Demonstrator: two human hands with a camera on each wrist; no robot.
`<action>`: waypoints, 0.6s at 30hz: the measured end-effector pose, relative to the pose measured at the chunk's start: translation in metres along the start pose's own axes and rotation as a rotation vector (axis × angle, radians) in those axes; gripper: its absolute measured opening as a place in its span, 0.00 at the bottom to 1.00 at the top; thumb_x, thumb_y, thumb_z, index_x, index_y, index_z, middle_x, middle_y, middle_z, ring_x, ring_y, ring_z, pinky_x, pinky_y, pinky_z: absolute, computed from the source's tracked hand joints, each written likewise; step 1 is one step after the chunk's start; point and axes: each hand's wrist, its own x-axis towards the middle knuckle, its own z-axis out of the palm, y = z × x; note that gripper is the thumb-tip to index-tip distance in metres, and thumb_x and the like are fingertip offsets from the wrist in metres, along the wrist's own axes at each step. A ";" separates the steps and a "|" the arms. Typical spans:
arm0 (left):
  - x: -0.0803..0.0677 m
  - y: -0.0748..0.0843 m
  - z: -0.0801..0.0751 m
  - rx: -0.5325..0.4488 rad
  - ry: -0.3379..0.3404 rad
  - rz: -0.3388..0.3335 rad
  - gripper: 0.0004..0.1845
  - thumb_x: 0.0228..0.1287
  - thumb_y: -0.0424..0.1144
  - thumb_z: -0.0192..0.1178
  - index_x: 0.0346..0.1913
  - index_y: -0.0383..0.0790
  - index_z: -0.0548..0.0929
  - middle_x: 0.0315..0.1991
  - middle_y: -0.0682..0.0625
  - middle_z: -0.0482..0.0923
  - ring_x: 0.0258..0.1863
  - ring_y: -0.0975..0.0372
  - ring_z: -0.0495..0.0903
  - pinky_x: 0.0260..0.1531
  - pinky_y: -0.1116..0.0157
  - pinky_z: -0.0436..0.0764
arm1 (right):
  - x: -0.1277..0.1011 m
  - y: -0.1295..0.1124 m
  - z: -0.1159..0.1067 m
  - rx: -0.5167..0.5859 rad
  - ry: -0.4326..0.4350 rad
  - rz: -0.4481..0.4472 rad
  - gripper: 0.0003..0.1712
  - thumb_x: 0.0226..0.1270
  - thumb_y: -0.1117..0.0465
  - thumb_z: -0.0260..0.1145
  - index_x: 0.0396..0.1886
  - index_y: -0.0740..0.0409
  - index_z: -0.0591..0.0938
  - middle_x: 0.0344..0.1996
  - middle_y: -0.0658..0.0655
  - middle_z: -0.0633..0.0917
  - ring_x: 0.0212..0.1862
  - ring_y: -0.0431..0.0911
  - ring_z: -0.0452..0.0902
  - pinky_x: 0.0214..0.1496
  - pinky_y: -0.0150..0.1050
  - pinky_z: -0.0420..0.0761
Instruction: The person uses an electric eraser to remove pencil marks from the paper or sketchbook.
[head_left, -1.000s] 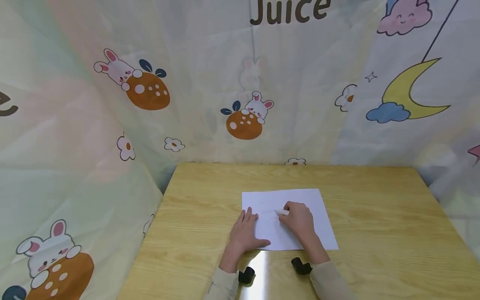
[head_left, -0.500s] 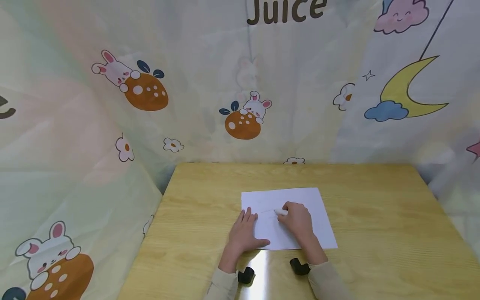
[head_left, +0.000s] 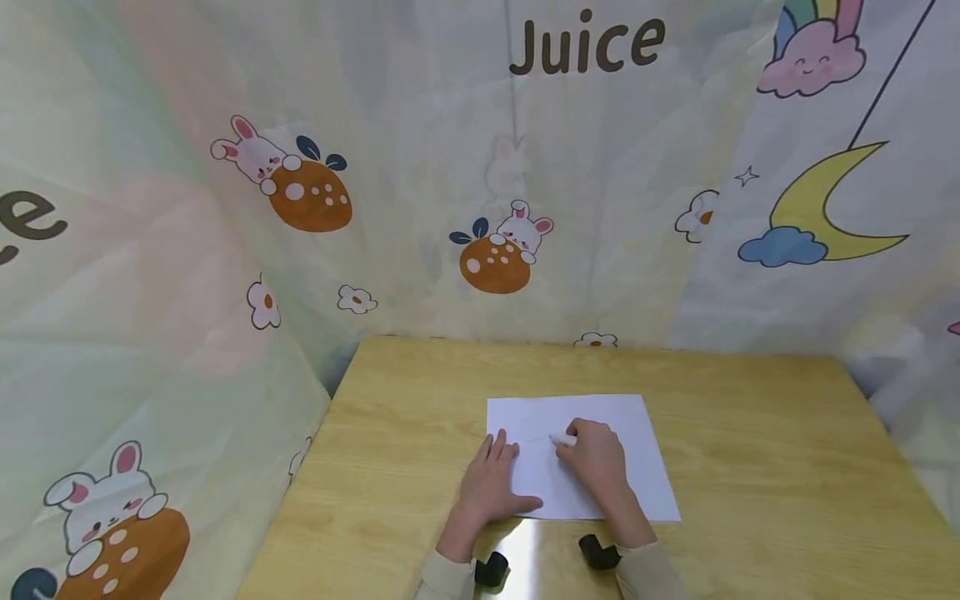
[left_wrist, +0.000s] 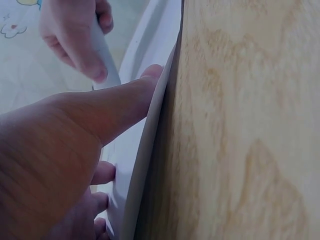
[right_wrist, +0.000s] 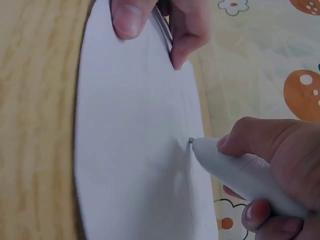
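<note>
On the wooden table lies a white sheet of paper (head_left: pixel 600 408), with a faint line on it left of the tool's tip. My left hand (head_left: pixel 491 479) presses the sheet's left part, fingers spread, the thumb near the front edge. The left wrist view has this thumb (left_wrist: pixel 125 102) at the sheet's edge, which stands slightly off the wood. My right hand (head_left: pixel 597 454) grips a thick white pen-shaped tool (right_wrist: pixel 235 170) between thumb and fingers. Its small metal tip touches the paper, or nearly so. Whether that tip is a blade or a nib, I cannot tell.
The wooden table (head_left: pixel 765 450) extends on both sides of the sheet. Behind and to the left hangs a printed cloth (head_left: pixel 405 167) with rabbits, flowers and a moon. Black wrist devices (head_left: pixel 598 552) sit at both sleeve cuffs.
The head view has shifted, so paper and hands appear lower. Relative to the sheet, the tool's tip has moved slightly left. The left hand keeps its place.
</note>
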 end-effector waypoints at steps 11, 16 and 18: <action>0.003 -0.002 -0.005 -0.007 0.004 -0.006 0.53 0.44 0.72 0.66 0.67 0.39 0.70 0.73 0.38 0.57 0.72 0.46 0.54 0.68 0.54 0.59 | 0.004 -0.006 0.001 -0.011 0.007 -0.006 0.08 0.45 0.61 0.72 0.25 0.60 0.83 0.20 0.52 0.81 0.20 0.44 0.71 0.21 0.41 0.75; 0.002 -0.001 -0.002 -0.021 -0.012 0.002 0.53 0.45 0.72 0.66 0.67 0.38 0.70 0.73 0.37 0.57 0.72 0.46 0.54 0.68 0.54 0.59 | 0.002 -0.005 0.000 -0.019 -0.011 0.022 0.07 0.44 0.62 0.72 0.24 0.59 0.83 0.19 0.52 0.80 0.19 0.44 0.71 0.21 0.41 0.74; 0.003 -0.002 -0.001 -0.018 -0.009 -0.001 0.52 0.45 0.72 0.66 0.68 0.39 0.70 0.73 0.38 0.56 0.72 0.46 0.53 0.69 0.54 0.57 | 0.003 -0.006 0.001 -0.018 -0.008 0.013 0.08 0.45 0.62 0.72 0.25 0.59 0.83 0.19 0.52 0.81 0.20 0.45 0.71 0.22 0.41 0.75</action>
